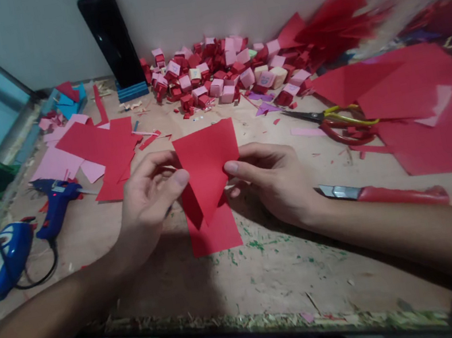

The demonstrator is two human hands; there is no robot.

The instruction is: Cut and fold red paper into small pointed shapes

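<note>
A piece of red paper (206, 163) is held up over the wooden table (269, 266), folded so it tapers to a point at the bottom. My left hand (151, 202) pinches its left edge between thumb and fingers. My right hand (269, 179) pinches its right edge with the thumb on top. Another flat red paper piece (215, 232) lies on the table just below the folded one.
Yellow-handled scissors (337, 117) and a red utility knife (388, 196) lie to the right, beside large red sheets (425, 110). A blue glue gun (55, 205) and pink and red sheets (87, 152) lie left. Many small paper cubes (218, 74) and a black phone (111, 38) stand at the back.
</note>
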